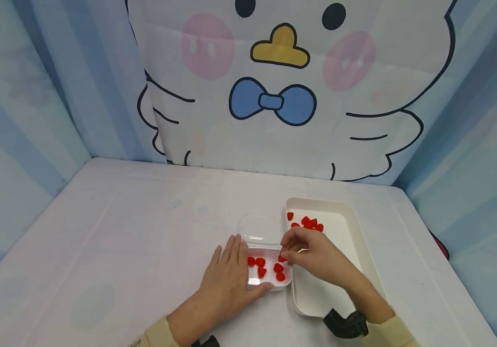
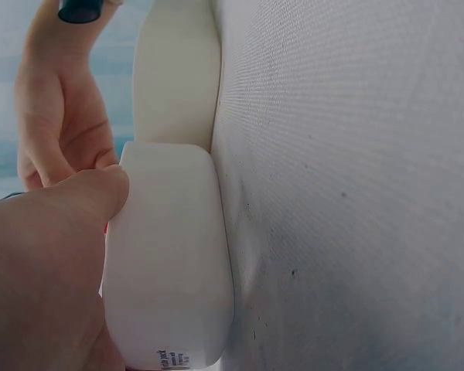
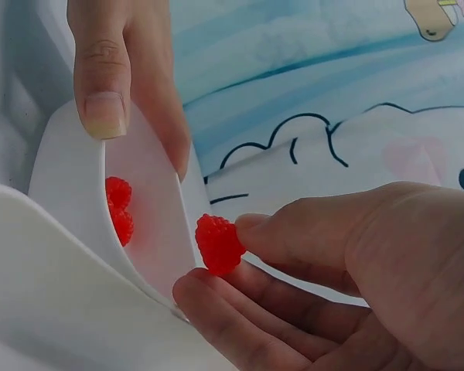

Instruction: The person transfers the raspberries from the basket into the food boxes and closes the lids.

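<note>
A small white box (image 1: 270, 285) holds several red raspberries (image 1: 260, 262) in its bottom. My left hand (image 1: 227, 277) lies along the box's left side with straight fingers, its thumb resting on the near rim. Over the box's right end, my right hand (image 1: 318, 255) pinches one raspberry (image 3: 220, 244) between thumb and fingers. In the right wrist view that raspberry is right at the rim, with part of the box interior and two more berries behind it. From the left wrist view, the box's white outer wall (image 2: 170, 255) hides its contents.
A larger off-white tray (image 1: 352, 231) stands just right of the box, with several raspberries (image 1: 311, 222) near its far end. Behind the box lies a clear lid (image 1: 259, 229). A printed curtain (image 1: 266, 144) hangs along the back of the white table (image 1: 101, 231).
</note>
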Motion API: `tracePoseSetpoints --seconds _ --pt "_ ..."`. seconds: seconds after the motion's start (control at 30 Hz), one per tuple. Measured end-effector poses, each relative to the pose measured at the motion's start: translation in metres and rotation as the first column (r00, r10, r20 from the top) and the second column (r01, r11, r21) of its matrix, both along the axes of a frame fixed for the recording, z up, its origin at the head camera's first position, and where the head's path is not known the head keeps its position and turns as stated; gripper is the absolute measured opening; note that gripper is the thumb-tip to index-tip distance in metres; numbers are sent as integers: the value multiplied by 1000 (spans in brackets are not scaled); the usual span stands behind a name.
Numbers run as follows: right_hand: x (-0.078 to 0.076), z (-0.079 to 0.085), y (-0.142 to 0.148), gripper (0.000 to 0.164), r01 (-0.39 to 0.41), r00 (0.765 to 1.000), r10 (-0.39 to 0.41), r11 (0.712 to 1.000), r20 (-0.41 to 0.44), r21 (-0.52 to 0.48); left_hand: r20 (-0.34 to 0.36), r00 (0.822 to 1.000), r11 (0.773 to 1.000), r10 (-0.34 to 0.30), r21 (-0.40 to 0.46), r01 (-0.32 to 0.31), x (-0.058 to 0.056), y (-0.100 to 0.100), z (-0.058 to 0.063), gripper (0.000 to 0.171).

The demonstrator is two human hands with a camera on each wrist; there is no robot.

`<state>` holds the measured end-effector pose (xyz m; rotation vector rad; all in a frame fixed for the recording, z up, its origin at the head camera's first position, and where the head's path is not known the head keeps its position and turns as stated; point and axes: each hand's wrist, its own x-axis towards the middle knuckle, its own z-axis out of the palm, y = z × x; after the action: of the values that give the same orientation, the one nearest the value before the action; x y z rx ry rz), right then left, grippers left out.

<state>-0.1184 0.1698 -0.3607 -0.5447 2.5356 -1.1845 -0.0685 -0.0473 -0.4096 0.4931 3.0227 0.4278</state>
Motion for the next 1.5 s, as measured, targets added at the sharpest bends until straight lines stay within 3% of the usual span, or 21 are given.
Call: tracePoseSetpoints --seconds 0.37,0.8,0.93,1.5 --pt "7 -3 -11 15 -50 995 55 997 -78 64 3 1000 1000 0 -11 0 -1 1 -2 106" --pt "10 2 -16 17 -214 972 228 962 -66 171 -1 1000 1000 -6 -10 6 -1 1 -1 106" --pt "10 3 -14 18 -237 967 249 958 -56 164 -1 1000 1000 -3 -9 3 0 1 -1 106" --pt "-2 6 5 13 -123 973 141 986 -182 110 4 1000 1000 -1 -11 1 0 1 -1 106"
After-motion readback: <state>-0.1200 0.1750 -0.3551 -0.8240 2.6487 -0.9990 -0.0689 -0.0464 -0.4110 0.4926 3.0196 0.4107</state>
